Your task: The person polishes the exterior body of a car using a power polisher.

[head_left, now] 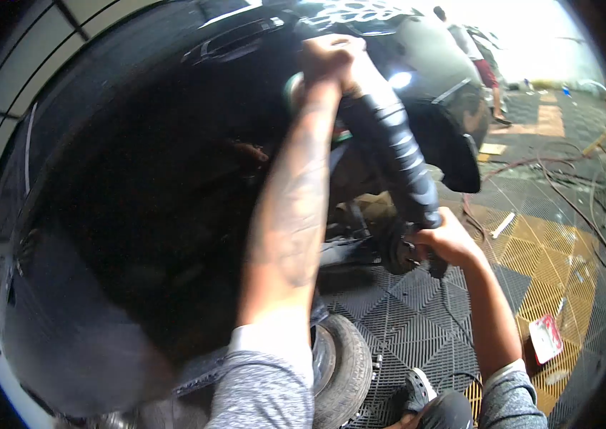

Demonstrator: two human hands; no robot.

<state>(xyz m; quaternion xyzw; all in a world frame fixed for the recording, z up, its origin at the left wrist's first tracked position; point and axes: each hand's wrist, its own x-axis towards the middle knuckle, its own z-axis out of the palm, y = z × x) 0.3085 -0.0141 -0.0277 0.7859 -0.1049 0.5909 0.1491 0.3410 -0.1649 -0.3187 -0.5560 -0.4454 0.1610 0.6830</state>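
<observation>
My left hand is closed over the head end of a long black corded polisher, high against a dark car body. Fingers of my right hand wrap round the lower end of the polisher, where its cord comes out. The tool slants down to the right between my hands. A pale, greenish round edge, perhaps its pad, shows beside my left wrist. My left forearm hides part of the car, and whether the pad touches the panel I cannot tell.
Below the car, a wheel hub is exposed, and a tyre lies near my legs. A red and white box sits on the grated floor. Hoses trail at right. Another person stands behind the car.
</observation>
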